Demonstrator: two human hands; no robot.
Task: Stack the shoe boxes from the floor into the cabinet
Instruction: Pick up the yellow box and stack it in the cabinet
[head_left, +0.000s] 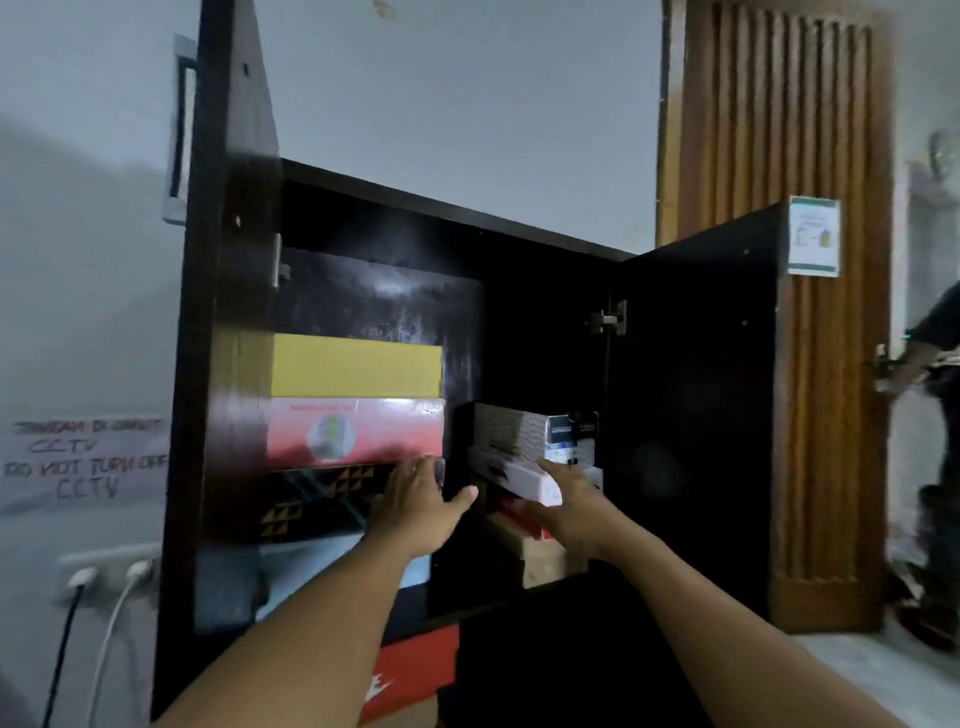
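Clearly askew, the long white cardboard shoe box (514, 475) lies tilted in the dark wooden cabinet's (374, 301) right-hand stack. The right hand (566, 499) meets its near end; whether it grips or only pushes, I cannot tell. The left hand (421, 491) presses flat, fingers straight, on the black triangle-patterned box (322, 493). Shoved while crooked, the white box could slip out and topple the grey patterned box (519, 431) resting above it.

Dim, bluish indoor light, no lamp in view. Cabinet (415, 200) interior nearly black; pale glare streaks on its back panel (400, 299). Soft blur throughout, worst on the wall writing (85, 457) and the person (935, 358) at the right edge. Wide-angle bending tilts the wooden door (769, 130).
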